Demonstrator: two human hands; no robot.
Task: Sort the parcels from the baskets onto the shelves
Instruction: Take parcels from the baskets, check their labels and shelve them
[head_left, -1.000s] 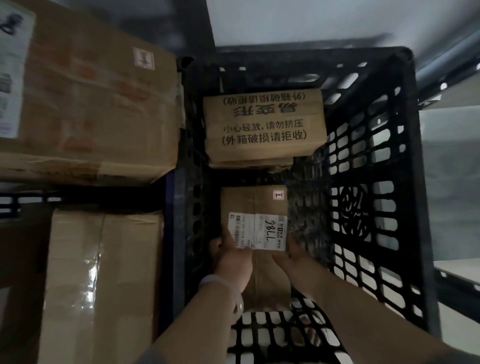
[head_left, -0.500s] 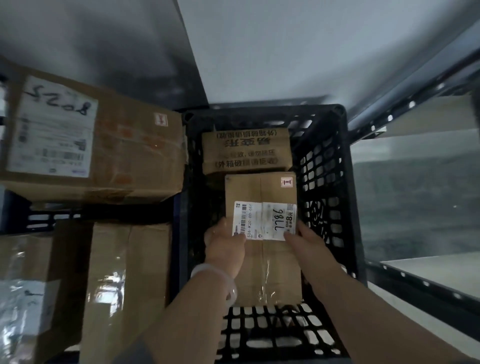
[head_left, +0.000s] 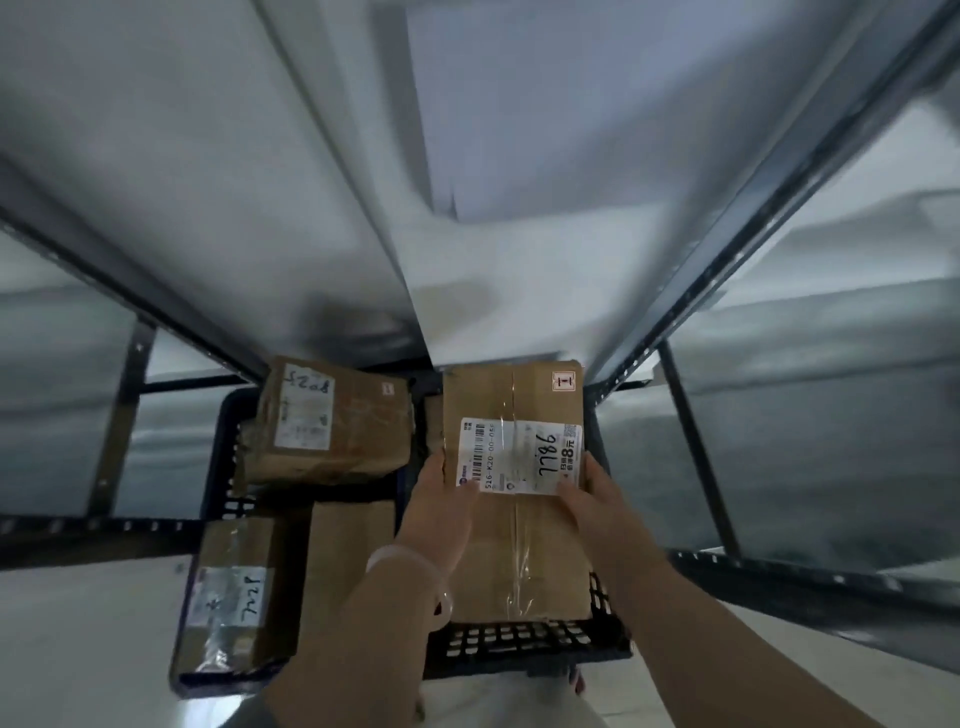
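Note:
A brown cardboard parcel (head_left: 514, 551) with a white label marked 7786 is held above the black basket (head_left: 524, 642). My left hand (head_left: 441, 514) grips its left edge beside the label. My right hand (head_left: 589, 506) grips its right edge, fingers on the label's corner. The parcel hides most of the basket's inside. A second basket (head_left: 221, 499) to the left holds a parcel marked 5208 (head_left: 332, 421), a taped parcel marked 7721 (head_left: 234, 597) and a plain carton (head_left: 345, 561).
Metal shelf racks with dark perforated rails stand on both sides, the left rail (head_left: 93, 527) and the right rail (head_left: 779, 574) near hand height. Pale shelf boards (head_left: 810, 332) run behind them. The far view is blurred.
Both hands have lifted the 7786 parcel up out of the black basket. The view has pulled back and up, so both baskets look smaller and the shelf racks have come into sight.

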